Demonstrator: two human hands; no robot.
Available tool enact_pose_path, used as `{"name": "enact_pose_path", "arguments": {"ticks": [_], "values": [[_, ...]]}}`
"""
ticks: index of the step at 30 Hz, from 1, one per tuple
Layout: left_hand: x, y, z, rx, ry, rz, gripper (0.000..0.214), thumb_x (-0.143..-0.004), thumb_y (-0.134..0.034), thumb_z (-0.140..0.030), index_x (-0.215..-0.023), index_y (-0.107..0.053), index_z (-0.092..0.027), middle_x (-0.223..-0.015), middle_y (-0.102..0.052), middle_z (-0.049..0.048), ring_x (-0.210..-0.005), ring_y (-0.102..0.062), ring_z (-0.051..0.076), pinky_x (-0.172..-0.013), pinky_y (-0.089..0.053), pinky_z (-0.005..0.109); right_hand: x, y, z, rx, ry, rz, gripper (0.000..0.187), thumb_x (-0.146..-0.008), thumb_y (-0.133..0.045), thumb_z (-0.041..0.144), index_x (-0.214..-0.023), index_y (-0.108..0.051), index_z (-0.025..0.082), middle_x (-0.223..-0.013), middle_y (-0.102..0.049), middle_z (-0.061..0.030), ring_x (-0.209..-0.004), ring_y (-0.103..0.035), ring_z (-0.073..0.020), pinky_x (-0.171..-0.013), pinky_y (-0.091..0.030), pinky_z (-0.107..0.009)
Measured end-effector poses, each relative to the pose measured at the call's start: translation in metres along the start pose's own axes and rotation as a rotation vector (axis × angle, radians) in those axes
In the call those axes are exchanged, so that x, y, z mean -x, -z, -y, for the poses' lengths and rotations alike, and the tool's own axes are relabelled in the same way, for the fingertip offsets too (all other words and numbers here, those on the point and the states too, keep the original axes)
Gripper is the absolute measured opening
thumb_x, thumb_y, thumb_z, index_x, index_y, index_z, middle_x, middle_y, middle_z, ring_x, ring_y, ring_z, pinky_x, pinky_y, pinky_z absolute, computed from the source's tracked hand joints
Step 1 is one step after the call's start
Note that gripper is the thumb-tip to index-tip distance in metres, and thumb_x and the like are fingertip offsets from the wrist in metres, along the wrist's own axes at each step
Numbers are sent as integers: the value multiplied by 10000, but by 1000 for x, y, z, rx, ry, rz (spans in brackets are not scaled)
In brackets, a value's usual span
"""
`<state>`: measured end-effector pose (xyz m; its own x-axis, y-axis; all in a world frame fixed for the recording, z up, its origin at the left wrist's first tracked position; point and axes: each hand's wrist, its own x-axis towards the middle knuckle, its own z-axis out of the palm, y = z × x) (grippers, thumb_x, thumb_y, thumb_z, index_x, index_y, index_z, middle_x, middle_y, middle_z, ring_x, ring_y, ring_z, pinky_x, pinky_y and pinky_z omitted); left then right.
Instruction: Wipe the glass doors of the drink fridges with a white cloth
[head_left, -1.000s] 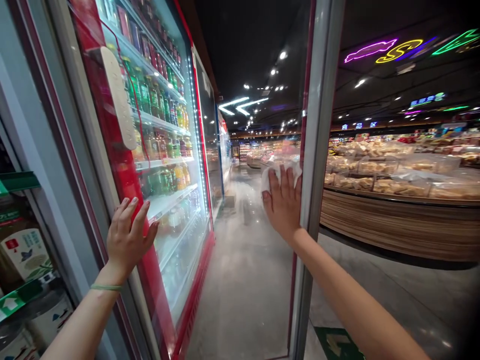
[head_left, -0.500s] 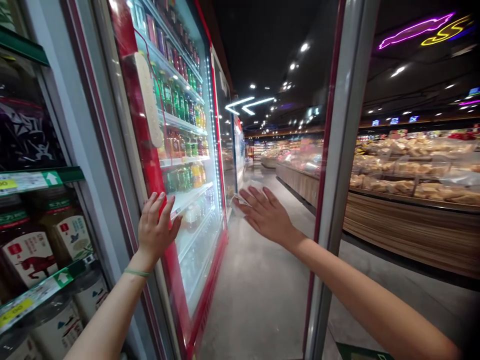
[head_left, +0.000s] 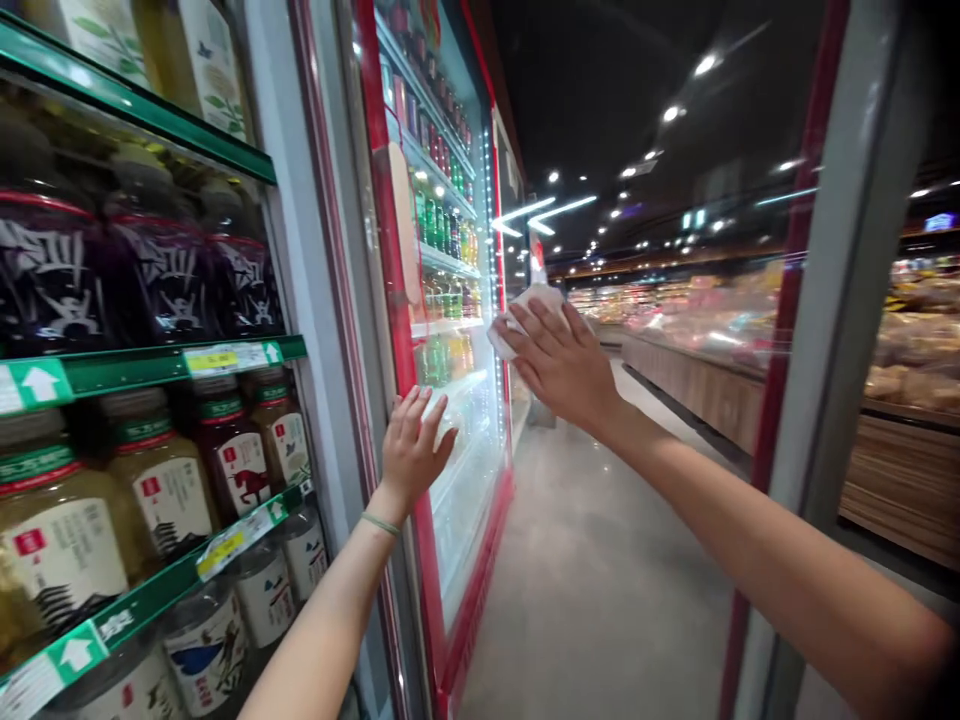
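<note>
- Right hand (head_left: 566, 375) first: it's out in front, fingers straight and lying close together, palm over a crumpled white cloth (head_left: 501, 338). The cloth looks pinned flat rather than pinched.
- And here's the left hand (head_left: 415, 450), well apart from the right, fingers spread and holding nothing, at the inner side of the pane. It seems braced there, though full contact is hard to judge (a thin pale-green band (head_left: 380, 523) circles that wrist).
- The cloth sits between the right palm and a tall clear glass pane (head_left: 630, 530), towards its left part at mid-height, by the look of it. So the step in hand, I'd judge, is a wiping pass over the glass.
- What does the next move call for? Even pressure, the cloth kept flat under the fingers, and the left hand steadying the door, I'd say.
- Out at the pane's right edge stands the grey metal frame (head_left: 817, 420) with its dark red trim.
- Through the glass, a lit drinks cooler with a red frame (head_left: 436, 600), plus a long white power strip (head_left: 403, 225).
- Over on the left, dark purple plastic bottles (head_left: 165, 275) above green-edged shelving (head_left: 150, 372).
</note>
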<state>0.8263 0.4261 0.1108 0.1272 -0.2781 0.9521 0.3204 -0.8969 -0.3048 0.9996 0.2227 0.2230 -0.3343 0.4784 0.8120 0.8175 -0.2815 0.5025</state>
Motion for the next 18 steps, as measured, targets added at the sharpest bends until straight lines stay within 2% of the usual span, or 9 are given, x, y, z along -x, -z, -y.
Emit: {"name": "enact_pose_path", "arguments": {"ticks": [2, 4, 5, 6, 9, 10, 14, 15, 18], "values": [[0, 1, -1, -10, 1, 1, 561, -965, -633, -314, -1495, -474, -222, -1413, -610, 159, -1441, -487, 308, -1181, -432, 514, -25, -4, -2, -30, 133, 15, 666, -1077, -419, 326, -1652, -84, 352, -1693, -284, 4, -1584, -224, -256, -1314, -197, -578], [2, 3, -5, -17, 15, 7, 559, -963, -633, -295, -1493, -475, -215, -1414, -611, 157, -1446, -481, 300, -1186, -426, 505, -49, -9, -5, -71, 392, 79, 639, -1081, -417, 339, -1646, -119, 358, -1683, -318, 27, -1579, -240, -219, -1319, -224, -523], [5, 5, -8, -21, 25, 16, 561, -960, -636, -291, -1492, -478, -211, -1416, -609, 157, -1449, -475, 298, -1190, -422, 500, -60, -11, -6, -83, 478, 94, 627, -1082, -418, 345, -1644, -139, 355, -1680, -330, 32, -1576, -249, -206, -1318, -237, -498], [8, 6, -12, -25, 38, 33, 568, -956, -643, -297, -1492, -480, -206, -1424, -603, 159, -1454, -468, 300, -1195, -415, 500, -70, -13, -7, -85, 498, 81, 618, -1082, -420, 350, -1642, -160, 350, -1679, -333, 30, -1575, -251, -201, -1319, -237, -485], [23, 12, -27, -35, 80, 103, 639, -938, -672, -403, -1506, -473, -190, -1464, -573, 172, -1469, -440, 326, -1216, -378, 526, -96, -19, -5, -64, 344, -36, 603, -1076, -422, 370, -1638, -206, 326, -1681, -336, 8, -1585, -221, -227, -1324, -189, -524], [29, 14, -32, -32, 96, 127, 675, -930, -676, -448, -1516, -464, -187, -1482, -559, 175, -1476, -429, 333, -1223, -364, 535, -104, -20, -2, -61, 349, -42, 594, -1076, -418, 378, -1634, -220, 325, -1673, -357, 13, -1584, -227, -225, -1324, -185, -531], [51, 23, -50, 4, 164, 185, 715, -920, -676, -509, -1534, -452, -218, -1530, -520, 155, -1498, -396, 327, -1237, -341, 530, -128, -21, 12, -50, 622, 95, 546, -1084, -388, 395, -1613, -280, 315, -1627, -443, 42, -1556, -305, -197, -1311, -238, -499], [54, 24, -52, 10, 182, 191, 707, -922, -675, -504, -1534, -453, -228, -1536, -514, 148, -1501, -392, 323, -1239, -337, 530, -132, -21, 16, -41, 613, 99, 545, -1084, -384, 391, -1613, -282, 311, -1630, -438, 38, -1557, -302, -202, -1310, -235, -502], [62, 27, -59, 15, 236, 208, 691, -929, -670, -494, -1535, -452, -245, -1551, -499, 137, -1508, -377, 327, -1235, -338, 544, -135, -23, 32, -3, 394, 40, 588, -1067, -414, 372, -1625, -258, 271, -1667, -373, -5, -1579, -242, -253, -1315, -179, -556]]}}
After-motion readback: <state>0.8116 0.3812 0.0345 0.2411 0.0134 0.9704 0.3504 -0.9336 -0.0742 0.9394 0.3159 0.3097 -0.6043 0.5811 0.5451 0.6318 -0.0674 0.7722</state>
